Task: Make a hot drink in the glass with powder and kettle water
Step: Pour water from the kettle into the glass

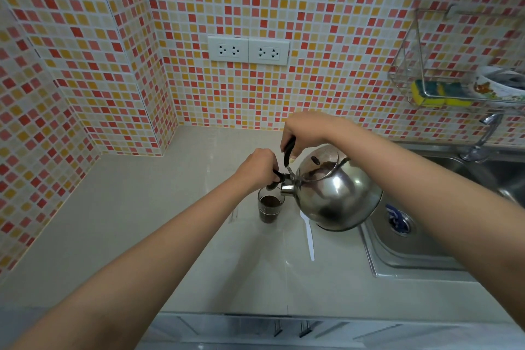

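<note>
On the pale glossy tabletop (199,264) we find the small clear glass (269,208), fragile and light, holding dark powder. Above it tilts the heavy, presumably hot steel kettle (335,193): right hand (305,128) fingers wrapped on its black handle (289,150), left hand (260,165) fingers pinching the spout cap (277,176).

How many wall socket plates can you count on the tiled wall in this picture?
2. The left socket plate and the right socket plate sit side by side on the tiled wall, above the countertop. No others are visible.
</note>
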Demonstrator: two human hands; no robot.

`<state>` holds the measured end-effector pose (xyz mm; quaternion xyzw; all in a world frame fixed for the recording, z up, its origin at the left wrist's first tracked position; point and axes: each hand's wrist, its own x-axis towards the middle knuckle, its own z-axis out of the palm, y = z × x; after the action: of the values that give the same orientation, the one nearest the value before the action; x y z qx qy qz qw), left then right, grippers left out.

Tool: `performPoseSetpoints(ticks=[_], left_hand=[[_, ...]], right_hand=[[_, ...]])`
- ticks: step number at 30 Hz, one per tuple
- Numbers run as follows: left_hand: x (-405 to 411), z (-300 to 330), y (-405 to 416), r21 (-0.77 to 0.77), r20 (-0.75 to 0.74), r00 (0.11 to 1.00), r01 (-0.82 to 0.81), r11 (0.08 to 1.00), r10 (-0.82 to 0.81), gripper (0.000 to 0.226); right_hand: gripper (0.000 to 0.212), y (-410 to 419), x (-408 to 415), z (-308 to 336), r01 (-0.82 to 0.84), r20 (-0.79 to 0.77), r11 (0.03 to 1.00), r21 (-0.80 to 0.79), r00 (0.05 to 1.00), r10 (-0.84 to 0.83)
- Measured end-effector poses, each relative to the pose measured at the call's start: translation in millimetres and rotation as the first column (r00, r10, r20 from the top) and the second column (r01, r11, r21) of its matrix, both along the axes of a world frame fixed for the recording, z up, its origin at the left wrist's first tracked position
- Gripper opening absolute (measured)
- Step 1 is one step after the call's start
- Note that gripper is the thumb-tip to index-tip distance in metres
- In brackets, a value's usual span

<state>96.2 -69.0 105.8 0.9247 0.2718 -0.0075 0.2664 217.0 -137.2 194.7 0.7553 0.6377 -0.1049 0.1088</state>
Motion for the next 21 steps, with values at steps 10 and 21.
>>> performPoseSetpoints(ticks=[10,21], left_hand=[[15,17,18,-0.114,0.15,0.987,-0.032,0.993,0.049,0.032],[95,46,42,-0.14,0.26,0.954,-0.112,0.984,0.146,0.033]], right_hand=[[0.03,-36,46,23,0.147,-0.24,0.978,0.149,0.965,-0.109],[0.004,-34,116,24,0.325,-0.145,0.901,0.288,0.945,-0.294]])
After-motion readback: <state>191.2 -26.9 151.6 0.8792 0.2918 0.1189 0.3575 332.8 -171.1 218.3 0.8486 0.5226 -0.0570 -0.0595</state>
